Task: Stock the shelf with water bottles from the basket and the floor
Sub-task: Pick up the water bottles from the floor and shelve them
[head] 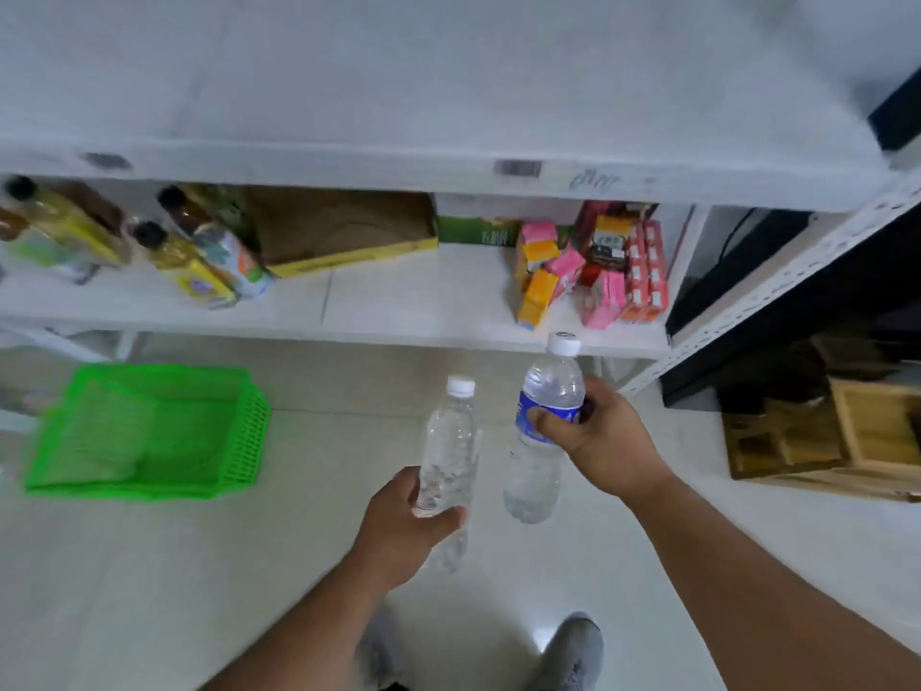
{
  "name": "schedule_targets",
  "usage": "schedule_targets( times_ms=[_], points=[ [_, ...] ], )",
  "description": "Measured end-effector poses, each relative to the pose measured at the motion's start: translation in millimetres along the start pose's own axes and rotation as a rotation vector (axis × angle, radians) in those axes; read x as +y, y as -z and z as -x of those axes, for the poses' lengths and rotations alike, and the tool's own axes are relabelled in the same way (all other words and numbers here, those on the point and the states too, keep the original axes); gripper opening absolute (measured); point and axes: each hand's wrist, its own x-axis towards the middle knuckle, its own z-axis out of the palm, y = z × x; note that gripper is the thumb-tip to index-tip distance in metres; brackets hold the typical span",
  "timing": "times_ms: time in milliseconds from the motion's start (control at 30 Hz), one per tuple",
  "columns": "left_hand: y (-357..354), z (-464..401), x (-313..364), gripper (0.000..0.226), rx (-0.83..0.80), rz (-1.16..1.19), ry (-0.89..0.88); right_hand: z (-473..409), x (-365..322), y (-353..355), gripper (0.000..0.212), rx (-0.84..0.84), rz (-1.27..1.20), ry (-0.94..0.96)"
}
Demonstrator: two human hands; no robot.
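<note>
My left hand (pixel 403 528) grips the lower part of a clear, label-free water bottle (pixel 448 446) with a white cap, held upright above the floor. My right hand (pixel 603 441) is closed around a second water bottle (pixel 545 416) at its blue label, also white-capped and tilted slightly. Both bottles are in front of the white shelf unit, whose top board (pixel 398 92) is bare and whose lower board (pixel 423 296) carries goods. The green plastic basket (pixel 149 431) lies on the floor at the left and looks empty.
On the lower board stand several juice bottles (pixel 199 256) at left, a flat cardboard tray (pixel 344 231) in the middle, and pink and orange cartons (pixel 593 271) at right. A wooden crate (pixel 827 436) sits on the floor at right. My grey shoes (pixel 573 650) are below.
</note>
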Motion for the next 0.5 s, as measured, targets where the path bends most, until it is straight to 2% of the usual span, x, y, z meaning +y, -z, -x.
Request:
schedule_targets(
  times_ms=[133, 233, 333, 500],
  points=[
    [95, 73, 58, 0.037, 0.061, 0.09, -0.107, 54, -129, 1, 0.034, 0.015, -0.055, 0.162],
    [156, 119, 86, 0.035, 0.142, 0.131, -0.181, 90, -206, -9, 0.033, -0.01, -0.092, 0.261],
    [205, 158, 103, 0.03, 0.232, 0.139, -0.247, 117, -267, -23, 0.025, -0.022, -0.098, 0.369],
    [252, 222, 116, 0.029, 0.417, 0.155, -0.297, 153, -341, -35, 0.026, -0.064, -0.145, 0.528]
  ],
)
